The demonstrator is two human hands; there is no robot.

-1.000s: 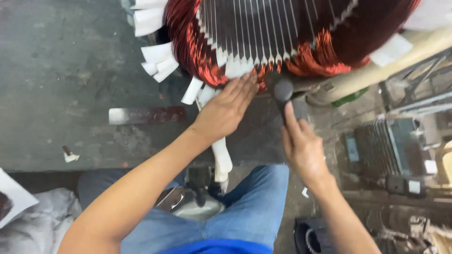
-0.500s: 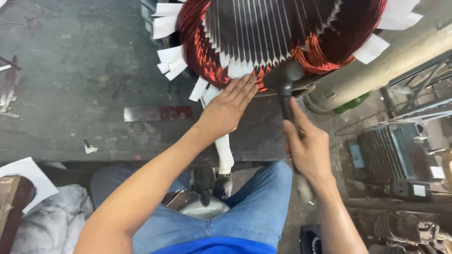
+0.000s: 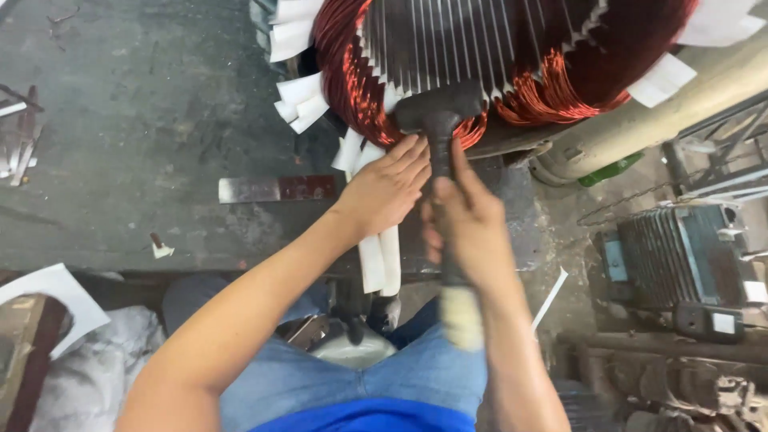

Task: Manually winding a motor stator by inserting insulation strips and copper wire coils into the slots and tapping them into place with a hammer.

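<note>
A large motor stator (image 3: 496, 48) with copper windings (image 3: 352, 76) and white insulation paper strips (image 3: 300, 92) lies on a dark workbench (image 3: 144, 160). My right hand (image 3: 468, 228) grips the handle of a black mallet (image 3: 440, 112), whose head rests against the lower copper coil. My left hand (image 3: 384, 192) lies flat with fingers together, fingertips touching the coil and paper right beside the mallet head. White paper strips (image 3: 380, 260) hang down below my left hand.
A flat metal bar (image 3: 276, 189) lies on the bench left of my left hand. Metal scraps (image 3: 20, 132) sit at the far left. A beige pipe (image 3: 664, 112) and a finned grey motor housing (image 3: 680, 252) stand to the right.
The mallet has swung left and forward, so its head now meets the coil next to my left fingertips. The view has shifted closer to the stator.
</note>
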